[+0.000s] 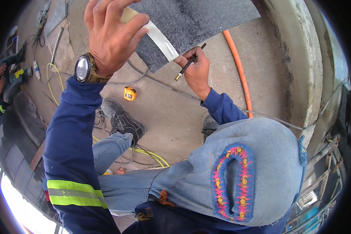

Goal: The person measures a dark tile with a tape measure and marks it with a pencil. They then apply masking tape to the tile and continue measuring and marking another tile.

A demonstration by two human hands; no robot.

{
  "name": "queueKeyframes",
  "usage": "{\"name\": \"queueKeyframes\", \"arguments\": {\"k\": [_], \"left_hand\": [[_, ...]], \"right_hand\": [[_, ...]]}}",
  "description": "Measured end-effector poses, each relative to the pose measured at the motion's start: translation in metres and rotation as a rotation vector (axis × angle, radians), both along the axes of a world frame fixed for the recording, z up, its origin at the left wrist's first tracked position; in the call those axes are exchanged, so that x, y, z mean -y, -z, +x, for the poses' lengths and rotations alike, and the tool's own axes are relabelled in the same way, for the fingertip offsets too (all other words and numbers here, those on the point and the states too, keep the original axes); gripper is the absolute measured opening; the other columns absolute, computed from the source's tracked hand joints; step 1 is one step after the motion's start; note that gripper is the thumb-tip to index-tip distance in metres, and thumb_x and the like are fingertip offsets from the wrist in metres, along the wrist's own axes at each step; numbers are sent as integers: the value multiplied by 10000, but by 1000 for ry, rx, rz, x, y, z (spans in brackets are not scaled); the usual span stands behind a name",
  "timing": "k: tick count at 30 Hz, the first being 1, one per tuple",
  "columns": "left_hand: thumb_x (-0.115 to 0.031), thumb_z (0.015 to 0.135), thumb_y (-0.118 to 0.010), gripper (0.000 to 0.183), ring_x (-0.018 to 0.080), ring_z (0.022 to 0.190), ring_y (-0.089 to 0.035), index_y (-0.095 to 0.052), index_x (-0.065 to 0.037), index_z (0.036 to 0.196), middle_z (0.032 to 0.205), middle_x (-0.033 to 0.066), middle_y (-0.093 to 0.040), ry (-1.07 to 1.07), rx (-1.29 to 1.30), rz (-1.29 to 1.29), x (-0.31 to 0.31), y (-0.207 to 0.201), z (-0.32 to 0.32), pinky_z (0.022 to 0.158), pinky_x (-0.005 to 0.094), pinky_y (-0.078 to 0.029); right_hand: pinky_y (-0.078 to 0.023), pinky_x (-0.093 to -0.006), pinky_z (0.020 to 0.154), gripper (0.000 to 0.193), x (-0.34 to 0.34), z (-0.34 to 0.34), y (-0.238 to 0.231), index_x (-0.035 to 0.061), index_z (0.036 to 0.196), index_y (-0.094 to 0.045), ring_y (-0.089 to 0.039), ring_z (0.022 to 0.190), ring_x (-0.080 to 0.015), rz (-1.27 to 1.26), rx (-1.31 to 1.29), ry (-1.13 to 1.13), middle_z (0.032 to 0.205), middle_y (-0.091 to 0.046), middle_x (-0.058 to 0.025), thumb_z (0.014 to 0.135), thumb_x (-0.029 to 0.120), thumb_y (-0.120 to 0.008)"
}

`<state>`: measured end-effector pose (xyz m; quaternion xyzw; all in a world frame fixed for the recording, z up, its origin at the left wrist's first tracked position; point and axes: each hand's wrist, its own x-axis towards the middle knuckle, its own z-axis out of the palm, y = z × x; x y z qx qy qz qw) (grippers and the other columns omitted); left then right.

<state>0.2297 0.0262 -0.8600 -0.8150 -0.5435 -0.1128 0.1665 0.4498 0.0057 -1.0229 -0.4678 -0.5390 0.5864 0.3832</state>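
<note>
Nearest, a bent knee in faded blue denim point(277, 156), with a pink-and-blue stitched slit, hides part of the right arm. Beyond it, the right hand point(197, 72) is closed around a slim black pencil point(185, 68), its thumb at the lower end of a flat, whitish strip of tape point(162, 41), by the edge of a dark-grey, straight-edged slab point(210, 19). The left hand point(111, 37) is curled on a cream tape roll point(129, 15) partly hidden by its fingers. The strip lies up and left from the right hand, its long axis slanting from the roll down to that thumb; each hand is nearest its own end. On the floor lie a yellow-orange tape measure point(130, 93) and an orange hose point(238, 70); farthest left, a co-worker point(11, 87) crouches.
</note>
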Motion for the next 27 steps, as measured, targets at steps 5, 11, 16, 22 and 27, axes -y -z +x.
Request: {"name": "queueKeyframes", "arguments": {"k": [5, 11, 16, 22, 27], "left_hand": [[-243, 763, -857, 221, 191, 1031, -592, -746, -190, 946, 1079, -29, -675, -27, 173, -43, 26, 1, 29, 1083, 466, -322], [-286, 819, -823, 356, 215, 1221, -559, -740, -199, 1154, 1286, -39, -656, -193, 297, -299, 80, 30, 78, 1153, 488, -250], [-283, 816, -796, 477, 230, 1296, -530, -691, -161, 1265, 1371, -28, -624, -231, 295, -316, 86, 43, 83, 1168, 534, -192], [-285, 885, -756, 475, 262, 1373, -479, -659, -162, 1333, 1435, -7, -594, -266, 299, -362, 90, 45, 83, 1191, 540, -175], [-278, 856, -780, 528, 261, 1404, -437, -648, -206, 1362, 1481, -13, -557, -327, 372, -348, 95, 53, 91, 1196, 545, -173]], "right_hand": [[-438, -270, 511, 432, -1, 5, -2, 17, 809, -572, -540, 573, -104, -8, 3, -15, 633, -597, -46, 787, 277, -916], [-440, -280, 508, 453, 4, 2, -1, 23, 803, -567, -545, 576, -107, -32, -20, -20, 628, -595, -56, 799, 323, -906], [-438, -278, 506, 457, 1, 3, -3, 25, 799, -564, -545, 578, -103, -16, -14, -53, 634, -599, -59, 818, 344, -890], [-449, -297, 538, 396, 7, 11, -16, 33, 807, -562, -547, 604, -106, -11, 31, 5, 641, -582, -60, 867, 295, -852], [-441, -272, 560, 317, -64, 76, -90, 46, 850, -580, -552, 641, -108, 543, 21, 87, 719, -590, -46, 892, 250, -819]]}}
